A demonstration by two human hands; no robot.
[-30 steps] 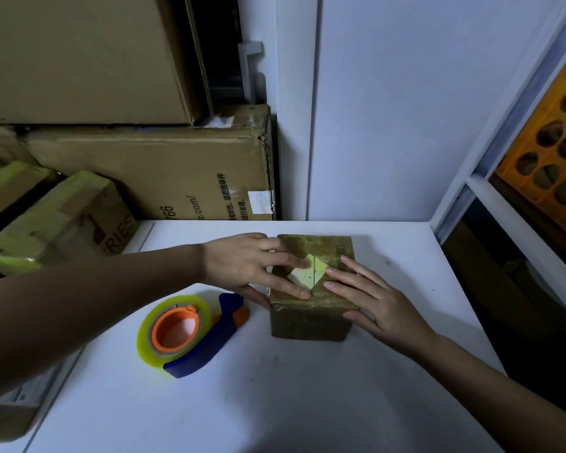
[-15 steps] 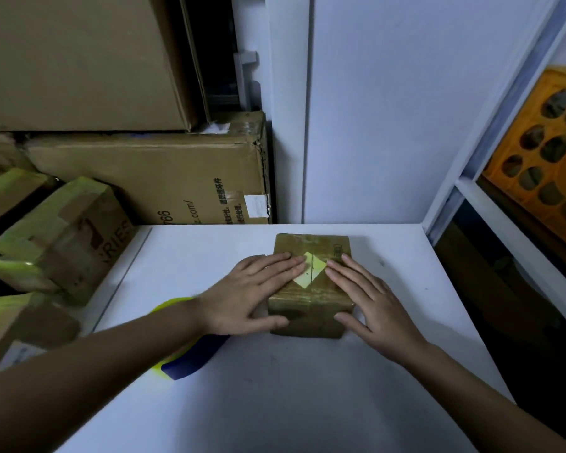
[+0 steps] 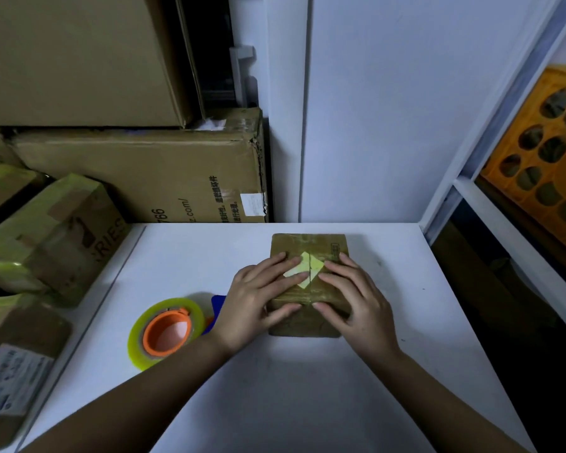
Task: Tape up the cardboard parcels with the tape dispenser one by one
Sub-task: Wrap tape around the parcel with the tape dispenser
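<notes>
Both hands had shifted slightly since half a second earlier: the left forearm had swung clear of the yellow tape roll on its orange-and-blue dispenser (image 3: 164, 331), which now showed fully at the lower left of centre on the white tabletop (image 3: 307, 403), and both thumbs had come in closer together along the parcel's near edge. The small brown cardboard parcel (image 3: 321, 246) sat in the middle of the frame, toward the back of the table, with a pale yellow diamond-shaped patch (image 3: 314, 266) on its top.

The left hand (image 3: 258, 299) lay flat on the parcel's left half, fingers straight and reaching onto the yellow patch, thumb pressed along the near top edge. The right hand (image 3: 356, 302) mirrored it on the right half, fingers straight and pressing down, thumb at the near edge. Neither hand gripped anything.

The dispenser lay on its side just beside the left wrist, apart from the parcel.

Large brown cardboard cartons (image 3: 144, 178) were stacked in the upper left of the frame, and several taped parcels (image 3: 53, 237) lay along the left edge. An orange perforated crate (image 3: 549, 178) stood at the right edge.
</notes>
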